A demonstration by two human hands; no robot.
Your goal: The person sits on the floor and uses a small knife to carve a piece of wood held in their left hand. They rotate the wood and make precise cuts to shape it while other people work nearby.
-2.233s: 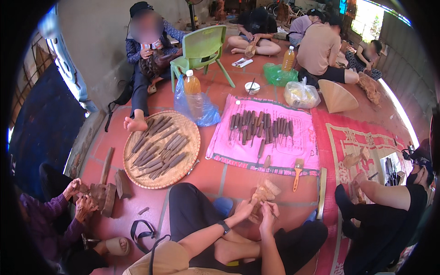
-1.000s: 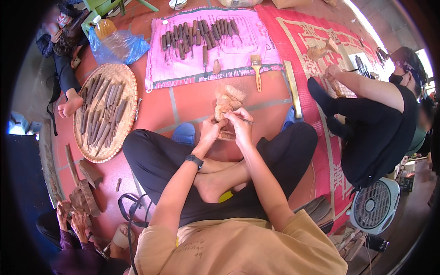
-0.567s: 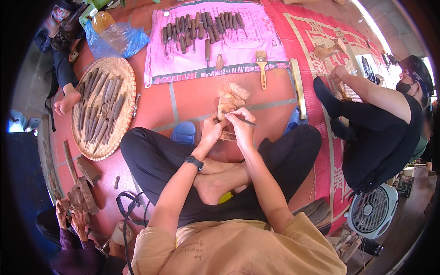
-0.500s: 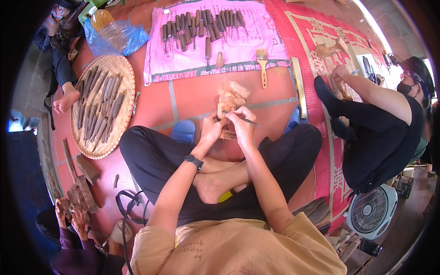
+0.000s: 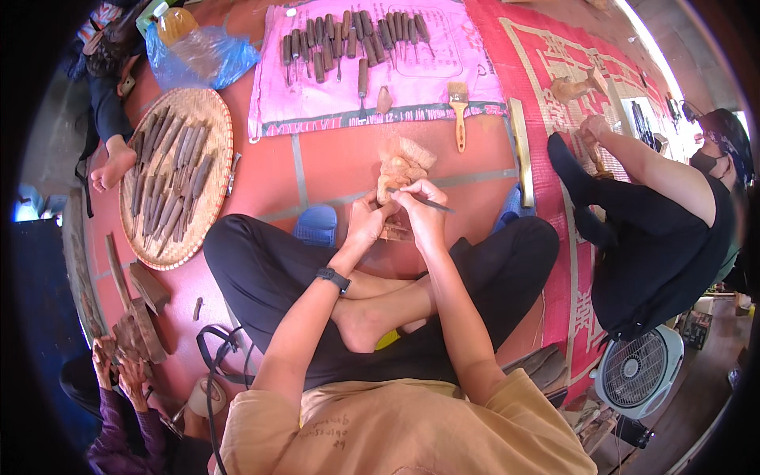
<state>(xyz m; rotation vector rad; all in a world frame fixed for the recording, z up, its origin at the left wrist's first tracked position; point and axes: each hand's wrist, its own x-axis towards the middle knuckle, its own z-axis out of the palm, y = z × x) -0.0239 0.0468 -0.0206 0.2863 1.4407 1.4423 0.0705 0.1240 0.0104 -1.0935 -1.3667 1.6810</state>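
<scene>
A pale carved wooden figure (image 5: 404,165) stands on the floor in front of my crossed legs. My left hand (image 5: 367,221) is closed on its near side, with fingers and thumb against the wood. In my right hand (image 5: 424,215) is a thin dark carving tool (image 5: 435,206), pinched like a pen. Its tip end meets the figure close to my left fingertips, and the back end points out to the right. My hands nearly touch each other and cover the lower part of the figure.
Wooden-handled chisels lie on a pink sack (image 5: 273,103) ahead, and more fill a round woven tray (image 5: 226,134) at left. A flat brush (image 5: 459,119) and a wooden bar (image 5: 521,154) lie to the right. Co-workers sit at both sides; a fan (image 5: 637,368) stands right.
The whole view has shifted slightly. Both hands stay at the figure, and the tool's angle in my right hand has barely changed.
</scene>
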